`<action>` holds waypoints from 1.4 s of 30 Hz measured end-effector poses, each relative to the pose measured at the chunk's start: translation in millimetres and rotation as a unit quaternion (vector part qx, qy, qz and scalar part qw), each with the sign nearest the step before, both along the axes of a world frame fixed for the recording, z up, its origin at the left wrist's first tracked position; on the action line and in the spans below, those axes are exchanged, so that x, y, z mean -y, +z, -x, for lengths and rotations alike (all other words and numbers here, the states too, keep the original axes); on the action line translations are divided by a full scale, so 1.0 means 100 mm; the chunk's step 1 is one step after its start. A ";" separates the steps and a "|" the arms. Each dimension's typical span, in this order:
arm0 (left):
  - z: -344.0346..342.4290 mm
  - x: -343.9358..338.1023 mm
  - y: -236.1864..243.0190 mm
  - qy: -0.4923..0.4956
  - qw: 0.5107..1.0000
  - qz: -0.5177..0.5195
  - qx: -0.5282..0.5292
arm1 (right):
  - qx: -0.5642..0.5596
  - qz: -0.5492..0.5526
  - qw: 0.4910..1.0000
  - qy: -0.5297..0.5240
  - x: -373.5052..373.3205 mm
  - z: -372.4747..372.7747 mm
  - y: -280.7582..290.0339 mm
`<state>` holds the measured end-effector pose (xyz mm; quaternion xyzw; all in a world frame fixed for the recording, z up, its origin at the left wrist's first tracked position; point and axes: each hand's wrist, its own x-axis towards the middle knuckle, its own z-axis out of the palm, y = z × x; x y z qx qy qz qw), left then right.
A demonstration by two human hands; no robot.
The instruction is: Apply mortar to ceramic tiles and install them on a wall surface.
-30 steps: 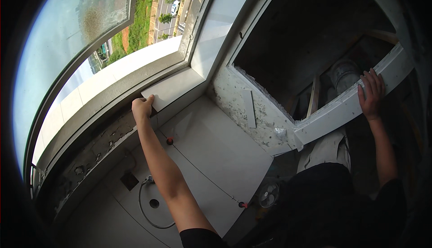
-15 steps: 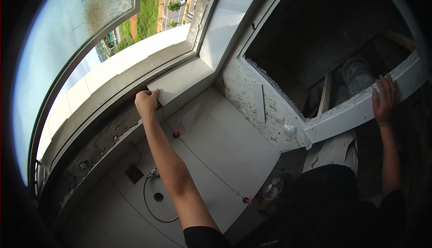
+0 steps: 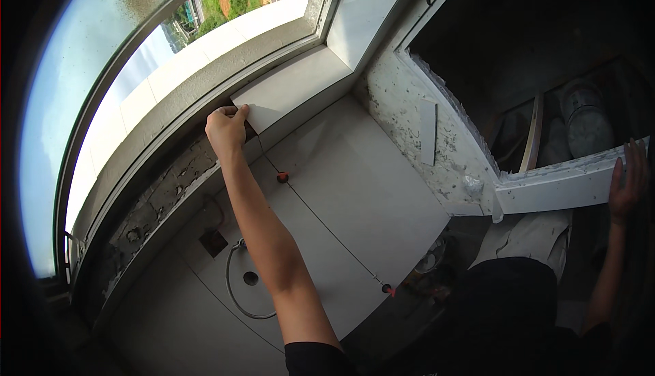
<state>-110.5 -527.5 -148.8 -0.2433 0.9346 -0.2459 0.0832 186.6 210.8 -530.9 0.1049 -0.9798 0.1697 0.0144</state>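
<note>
My left hand (image 3: 227, 130) pinches the near end of a pale sill tile (image 3: 300, 84), with the thumb on top and the other fingers curled at its edge, partly hidden. The tile lies along the window sill and reaches the corner by the side lining. Beyond its near end, the rough sill bed (image 3: 160, 202) shows bare mortar. At the far right my right hand (image 3: 629, 182) rests with fingers stretched over a white ledge (image 3: 556, 190) below a dark opening.
An open window pane (image 3: 102, 28) swings outward at left. Large wall tiles (image 3: 361, 185) carry a red levelling clip (image 3: 282, 177) and another (image 3: 388, 290) in a joint. A grey hose (image 3: 232, 287) loops from the wall. A narrow strip (image 3: 428, 132) stands against the speckled wall.
The view has shifted, so the sill and ledge sit further right and higher in the picture. My left hand stays at the tile's end and my right hand on the ledge.
</note>
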 end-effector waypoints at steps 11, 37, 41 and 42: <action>-0.04 0.04 0.00 0.001 1.000 -0.021 -0.014 | 0.020 0.002 1.000 -0.003 -0.27 -0.25 -0.15; -0.08 0.00 0.00 -0.015 1.000 -0.011 -0.023 | 0.010 -0.002 1.000 -0.007 -0.04 -0.16 -0.12; -0.09 -0.03 0.00 -0.014 1.000 -0.007 -0.020 | 0.010 0.005 1.000 -0.012 0.01 -0.16 -0.14; -0.08 -0.02 0.00 -0.016 1.000 -0.010 -0.023 | 0.007 0.002 1.000 -0.014 -0.01 -0.16 -0.12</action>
